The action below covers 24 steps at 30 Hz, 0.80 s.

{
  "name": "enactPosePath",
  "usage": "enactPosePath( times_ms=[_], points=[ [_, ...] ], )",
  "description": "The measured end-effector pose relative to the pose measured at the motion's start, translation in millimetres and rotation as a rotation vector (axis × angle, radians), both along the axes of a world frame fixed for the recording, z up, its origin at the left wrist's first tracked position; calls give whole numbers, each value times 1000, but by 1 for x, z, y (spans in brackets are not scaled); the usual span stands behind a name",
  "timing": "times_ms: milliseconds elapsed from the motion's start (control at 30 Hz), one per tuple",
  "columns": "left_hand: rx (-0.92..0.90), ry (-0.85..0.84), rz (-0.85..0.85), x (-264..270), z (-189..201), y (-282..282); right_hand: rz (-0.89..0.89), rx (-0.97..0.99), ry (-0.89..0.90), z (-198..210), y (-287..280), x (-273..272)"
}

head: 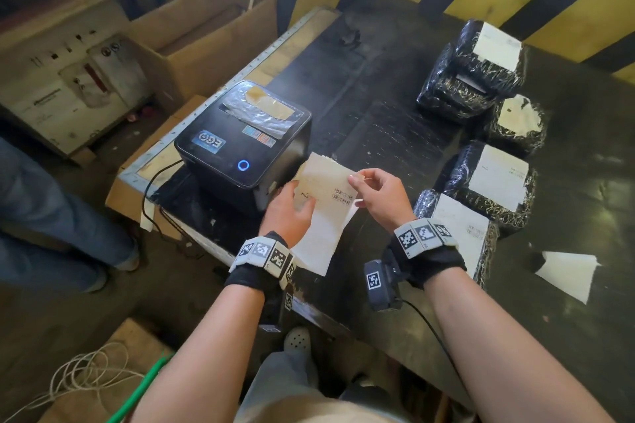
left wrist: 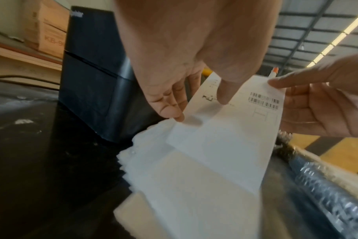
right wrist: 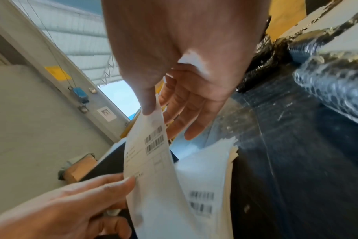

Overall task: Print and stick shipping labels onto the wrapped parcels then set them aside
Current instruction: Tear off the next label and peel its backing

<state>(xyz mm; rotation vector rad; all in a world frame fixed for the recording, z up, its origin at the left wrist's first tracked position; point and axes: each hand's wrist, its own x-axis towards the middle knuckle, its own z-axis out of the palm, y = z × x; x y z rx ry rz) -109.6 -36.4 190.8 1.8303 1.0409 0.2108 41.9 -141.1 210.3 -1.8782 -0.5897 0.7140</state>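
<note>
Pinching printed label [head: 326, 192] between both hands, left hand [head: 290, 213] low, right hand [head: 381, 196] at top corner

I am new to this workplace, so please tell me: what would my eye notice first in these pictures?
First, both hands, left and right, pinching a printed label with barcodes at the table's front edge. Just left of it sits the black printer, its blue ring lit. To the right lie black wrapped parcels, each already labelled white.
</note>
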Motion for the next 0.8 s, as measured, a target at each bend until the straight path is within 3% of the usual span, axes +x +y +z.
enactPosePath(
  times_ms=[167,333,533,667,733,800],
  points=[
    [53,-16,35,14,20,-25,-52,67,-41,23,-20,13],
    [83,-106,-78,39,48,-51,-153,143,-59,47,-59,30],
    [153,-228,-195,79,84,-82,-163,171,83,66,-128,44],
    [74,-254,-215,110,94,-109,-138,134,136,62,-176,49],
    [-7,-260,-218,122,95,-127,-183,143,102,59,-195,53],
    [26,-253,-258,128,94,-145,-270,172,57,55,-213,57]
  ],
)
